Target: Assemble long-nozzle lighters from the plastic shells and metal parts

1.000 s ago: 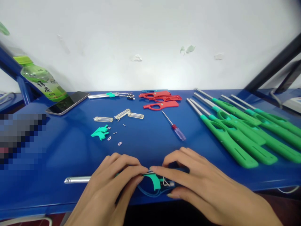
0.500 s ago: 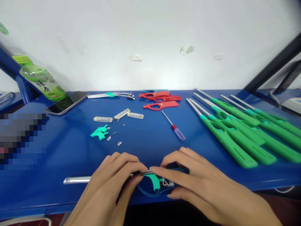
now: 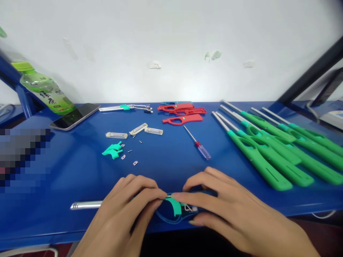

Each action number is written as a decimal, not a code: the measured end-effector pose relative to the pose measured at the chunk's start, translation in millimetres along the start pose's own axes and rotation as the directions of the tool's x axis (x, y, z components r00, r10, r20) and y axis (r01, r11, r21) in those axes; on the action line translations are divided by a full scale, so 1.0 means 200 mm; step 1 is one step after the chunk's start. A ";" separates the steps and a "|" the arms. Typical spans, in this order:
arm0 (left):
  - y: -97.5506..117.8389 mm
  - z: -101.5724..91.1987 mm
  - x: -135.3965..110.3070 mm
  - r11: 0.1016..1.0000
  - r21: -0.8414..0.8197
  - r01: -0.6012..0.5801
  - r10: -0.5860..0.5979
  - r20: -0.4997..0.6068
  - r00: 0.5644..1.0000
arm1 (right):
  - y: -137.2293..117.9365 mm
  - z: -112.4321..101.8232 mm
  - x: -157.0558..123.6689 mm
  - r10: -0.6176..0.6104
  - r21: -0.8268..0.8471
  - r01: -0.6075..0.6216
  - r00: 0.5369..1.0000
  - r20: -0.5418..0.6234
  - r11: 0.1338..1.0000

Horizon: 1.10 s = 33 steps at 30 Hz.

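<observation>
Near the table's front edge, both my hands are closed on a blue utility lighter (image 3: 169, 216) whose casing lies opened. Its silver metal tube (image 3: 86, 205) sticks out to the left from under my left hand (image 3: 128, 207). The left fingers and thumb pinch the casing near its trigger guard. My right hand (image 3: 219, 203) grips the handle end, with its index fingertip beside the left one at the upper edge. Between the hands show a teal trigger (image 3: 175, 207) and a white wire (image 3: 188, 206). The fingers hide much of the inside.
Green lighters (image 3: 259, 160) lie at right, with a screwdriver (image 3: 203, 150) nearer the middle. Red casing halves (image 3: 184, 119), clear fuel tanks (image 3: 116, 135), teal triggers (image 3: 113, 150) and tiny metal parts (image 3: 135, 163) lie beyond my hands. A phone (image 3: 76, 116) and bottle (image 3: 46, 89) stand at left.
My fingertips have shifted slightly along the casing's upper edge, and the dark wire strands seen there before are now mostly covered. Both hands keep their hold; the view has moved a little.
</observation>
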<state>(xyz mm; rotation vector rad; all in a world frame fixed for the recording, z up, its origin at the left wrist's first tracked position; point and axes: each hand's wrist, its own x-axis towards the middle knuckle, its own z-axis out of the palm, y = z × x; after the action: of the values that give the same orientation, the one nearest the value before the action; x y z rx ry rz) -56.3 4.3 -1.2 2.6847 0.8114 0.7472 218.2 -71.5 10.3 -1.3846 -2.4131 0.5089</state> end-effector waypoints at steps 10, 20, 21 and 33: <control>0.01 -0.01 0.00 0.998 -0.018 -0.055 0.053 -0.067 0.996 | 0.01 -0.01 0.00 -0.001 0.042 0.001 1.000 -0.005 0.999; -0.01 0.00 -0.02 0.994 0.055 -0.092 0.095 -0.068 0.993 | -0.01 -0.02 0.01 0.023 0.089 -0.023 1.000 -0.008 0.996; -0.01 0.00 -0.02 0.992 0.083 -0.099 0.103 -0.057 0.993 | -0.01 -0.02 0.01 0.024 0.091 -0.023 1.000 -0.012 0.996; 0.03 0.04 -0.05 0.983 0.165 -0.083 0.095 -0.064 0.993 | -0.01 -0.03 0.02 0.061 0.049 -0.058 0.996 -0.070 0.997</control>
<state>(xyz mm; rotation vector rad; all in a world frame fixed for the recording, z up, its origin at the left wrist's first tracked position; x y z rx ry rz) -57.2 -6.8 -9.6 2.8699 0.8057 0.8362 216.8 -69.0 16.9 -1.4337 -2.2947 0.5186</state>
